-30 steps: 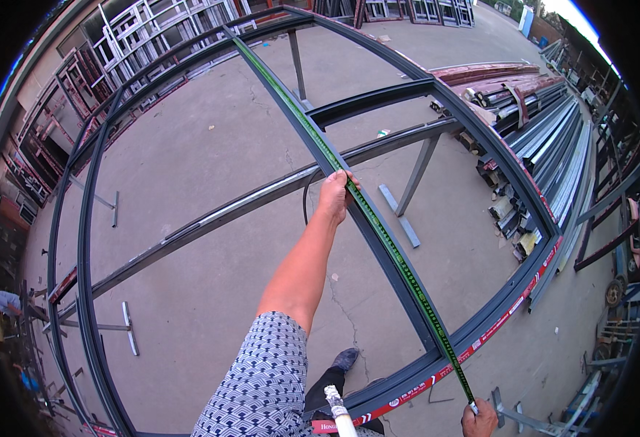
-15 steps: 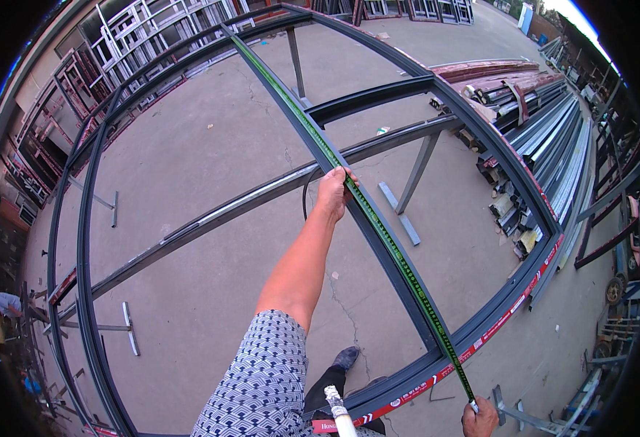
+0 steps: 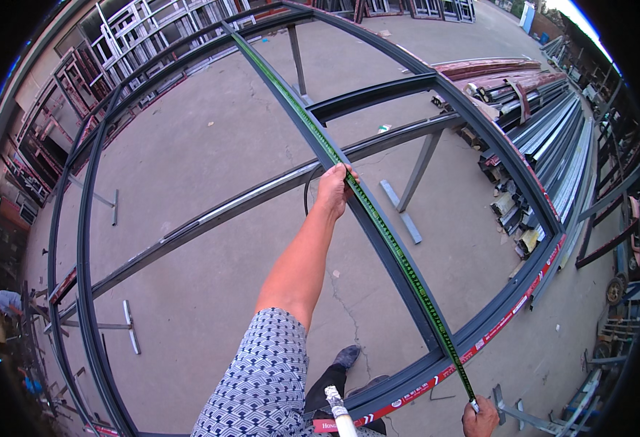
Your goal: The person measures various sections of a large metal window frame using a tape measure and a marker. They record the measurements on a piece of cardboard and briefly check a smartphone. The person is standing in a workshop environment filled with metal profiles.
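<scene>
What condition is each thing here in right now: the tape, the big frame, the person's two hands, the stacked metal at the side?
Green measuring tape: pulled out, stretched along the bar.
Dark metal frame: lying flat, raised on stands.
Left hand: pinching the tape against the bar.
Right hand: holding the tape's near end at the frame's edge.
Metal profiles: stacked on the ground.

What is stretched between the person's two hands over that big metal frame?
In the head view, a green measuring tape runs from the left hand along a dark frame bar to the right hand.
</scene>
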Action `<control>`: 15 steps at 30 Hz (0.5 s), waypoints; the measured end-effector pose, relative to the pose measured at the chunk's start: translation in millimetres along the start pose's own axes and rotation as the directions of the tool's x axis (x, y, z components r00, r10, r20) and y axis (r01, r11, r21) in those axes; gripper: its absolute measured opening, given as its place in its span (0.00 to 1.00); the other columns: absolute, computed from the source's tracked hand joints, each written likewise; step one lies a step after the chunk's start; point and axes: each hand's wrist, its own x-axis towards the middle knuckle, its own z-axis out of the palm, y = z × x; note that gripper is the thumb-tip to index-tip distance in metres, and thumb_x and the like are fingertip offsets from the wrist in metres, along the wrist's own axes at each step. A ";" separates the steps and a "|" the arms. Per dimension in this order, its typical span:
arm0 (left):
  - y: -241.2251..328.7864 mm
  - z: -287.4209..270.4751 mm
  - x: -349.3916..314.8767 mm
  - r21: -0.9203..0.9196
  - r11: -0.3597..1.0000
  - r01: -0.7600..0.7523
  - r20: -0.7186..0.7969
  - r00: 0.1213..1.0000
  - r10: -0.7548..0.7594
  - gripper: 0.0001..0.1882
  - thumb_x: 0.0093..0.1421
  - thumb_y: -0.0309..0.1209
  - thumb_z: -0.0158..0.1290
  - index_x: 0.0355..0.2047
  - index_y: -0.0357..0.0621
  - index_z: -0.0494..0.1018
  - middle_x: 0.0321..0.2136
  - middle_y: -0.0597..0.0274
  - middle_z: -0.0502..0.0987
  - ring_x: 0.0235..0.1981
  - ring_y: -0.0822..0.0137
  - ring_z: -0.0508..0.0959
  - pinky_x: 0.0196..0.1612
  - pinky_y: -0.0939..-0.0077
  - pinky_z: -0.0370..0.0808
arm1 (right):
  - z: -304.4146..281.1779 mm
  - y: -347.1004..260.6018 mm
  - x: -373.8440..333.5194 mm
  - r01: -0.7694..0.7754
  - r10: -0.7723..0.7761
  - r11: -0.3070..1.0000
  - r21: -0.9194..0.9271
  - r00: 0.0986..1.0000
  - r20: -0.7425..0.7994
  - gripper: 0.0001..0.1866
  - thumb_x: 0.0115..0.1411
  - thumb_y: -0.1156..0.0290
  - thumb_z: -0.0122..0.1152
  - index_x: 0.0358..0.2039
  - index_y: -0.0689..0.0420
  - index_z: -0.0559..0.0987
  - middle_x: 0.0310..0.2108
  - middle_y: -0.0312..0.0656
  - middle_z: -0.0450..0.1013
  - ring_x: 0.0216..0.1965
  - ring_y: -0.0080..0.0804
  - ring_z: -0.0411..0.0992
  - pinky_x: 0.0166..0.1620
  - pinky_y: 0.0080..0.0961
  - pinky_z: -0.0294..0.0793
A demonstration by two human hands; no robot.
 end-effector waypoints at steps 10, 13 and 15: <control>3.6 -1.4 2.4 0.006 1.000 0.023 -0.005 1.000 -0.023 0.11 0.73 0.41 0.48 0.37 0.49 0.72 0.30 0.65 0.78 0.31 0.67 0.79 0.38 0.70 0.78 | 3.4 1.4 1.9 -0.017 0.018 1.000 0.019 1.000 -0.004 0.22 0.65 0.52 0.54 0.55 0.46 0.81 0.46 0.56 0.78 0.48 0.60 0.76 0.52 0.51 0.74; 4.6 -1.4 3.0 0.010 1.000 0.025 -0.010 1.000 -0.025 0.11 0.73 0.40 0.47 0.37 0.49 0.72 0.29 0.65 0.78 0.31 0.67 0.79 0.38 0.70 0.78 | 4.7 2.3 2.6 0.005 -0.004 1.000 0.020 1.000 -0.021 0.22 0.66 0.51 0.53 0.55 0.45 0.81 0.46 0.56 0.78 0.47 0.59 0.76 0.51 0.51 0.74; 5.4 -2.6 4.2 0.007 1.000 0.019 -0.014 1.000 -0.018 0.11 0.74 0.40 0.47 0.37 0.49 0.72 0.29 0.65 0.78 0.31 0.67 0.78 0.38 0.70 0.78 | 1.9 -3.0 2.8 -0.033 0.032 0.999 0.013 0.999 0.004 0.23 0.66 0.51 0.53 0.55 0.46 0.81 0.46 0.56 0.78 0.47 0.59 0.76 0.51 0.51 0.74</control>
